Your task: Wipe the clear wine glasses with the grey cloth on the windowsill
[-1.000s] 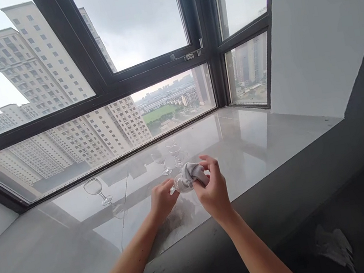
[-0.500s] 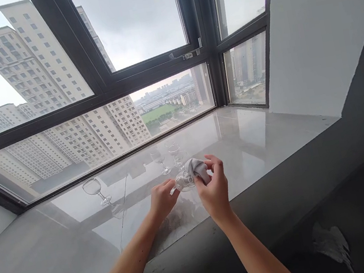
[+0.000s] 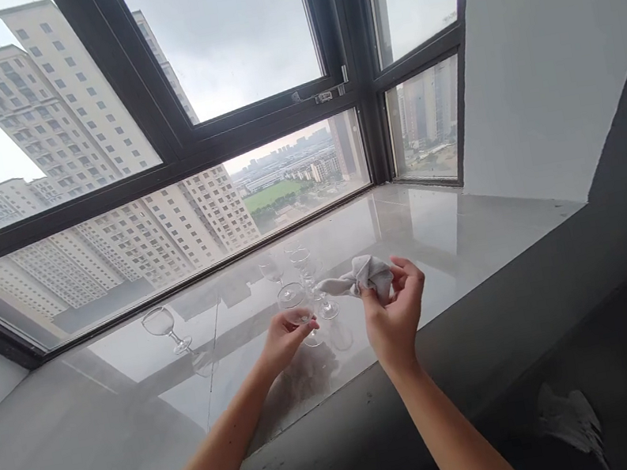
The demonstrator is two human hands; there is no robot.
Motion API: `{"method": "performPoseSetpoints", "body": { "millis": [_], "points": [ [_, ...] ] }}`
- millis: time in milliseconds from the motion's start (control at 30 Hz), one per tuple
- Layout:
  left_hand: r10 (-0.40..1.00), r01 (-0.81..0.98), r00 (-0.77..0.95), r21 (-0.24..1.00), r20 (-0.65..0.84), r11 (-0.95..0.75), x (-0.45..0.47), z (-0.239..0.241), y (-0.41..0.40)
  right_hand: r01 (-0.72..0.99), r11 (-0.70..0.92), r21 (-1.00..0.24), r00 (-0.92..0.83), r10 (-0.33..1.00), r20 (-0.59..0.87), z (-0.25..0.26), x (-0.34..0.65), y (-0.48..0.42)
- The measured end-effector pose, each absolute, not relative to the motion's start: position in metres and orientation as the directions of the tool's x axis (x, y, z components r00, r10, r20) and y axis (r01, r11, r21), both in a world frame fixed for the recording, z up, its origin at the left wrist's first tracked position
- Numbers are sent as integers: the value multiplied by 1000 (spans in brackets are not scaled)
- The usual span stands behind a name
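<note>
My left hand (image 3: 282, 342) pinches the stem of a clear wine glass (image 3: 295, 305), which stands upright with its foot at or near the glossy stone sill (image 3: 440, 238). To its right, my right hand (image 3: 393, 310) is closed on a crumpled grey cloth (image 3: 360, 276), held just above the sill and clear of the glass. Two more wine glasses (image 3: 303, 265) stand close behind the held one. Another wine glass (image 3: 164, 328) stands alone further left, near the window.
A large dark-framed window (image 3: 265, 127) runs along the back of the sill, with tower blocks outside. A black counter edge (image 3: 486, 334) lies in front of the sill. A pale crumpled rag (image 3: 569, 417) rests on the dark surface at lower right.
The cloth has come out of the glass bowl and moved right with my right hand. My left hand has turned the glass upright and lowered it towards the sill.
</note>
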State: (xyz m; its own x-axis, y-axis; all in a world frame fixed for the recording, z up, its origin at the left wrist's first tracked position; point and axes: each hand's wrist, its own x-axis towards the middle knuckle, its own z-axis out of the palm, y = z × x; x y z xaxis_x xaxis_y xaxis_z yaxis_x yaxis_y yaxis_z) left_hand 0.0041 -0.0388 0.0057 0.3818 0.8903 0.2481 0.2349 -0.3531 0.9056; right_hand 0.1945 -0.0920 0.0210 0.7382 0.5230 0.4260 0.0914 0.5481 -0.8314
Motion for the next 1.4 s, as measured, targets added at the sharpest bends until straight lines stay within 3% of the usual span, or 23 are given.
{"method": "performPoseSetpoints", "body": {
  "millis": [133, 267, 367, 500, 633, 767, 1033, 1400],
  "points": [
    [902, -132, 417, 990, 108, -58, 0, 12, -38, 163, 492, -855, 642, 605, 471, 13, 190, -88],
    [927, -277, 345, 960, 147, -49, -7, 13, -34, 242, 488, -839, 435, 718, 543, 4, 175, -85],
    [940, -206, 291, 971, 177, -119, -10, 12, -30, 178, 512, -840, 339, 770, 541, 2, 165, -87],
    [957, -188, 236, 974, 169, -126, -10, 10, -25, 43, 510, -859, 347, 799, 492, 5, 161, -90],
    [978, -132, 160, 984, 137, -117, -12, 9, -17, -9, 514, -858, 462, 763, 452, 9, 168, -90],
    [990, 40, 89, 992, 112, -116, -18, 3, -8, -5, 517, -856, 577, 701, 420, 11, 181, -89],
    [978, 313, 19, 928, 209, -204, -26, -8, 7, 64, 448, -892, 727, 591, 349, 0, 214, -76],
    [983, 224, 51, 957, 176, -183, -27, -12, 10, 121, 377, -918, 714, 610, 344, -19, 213, -64]
  ]
}}
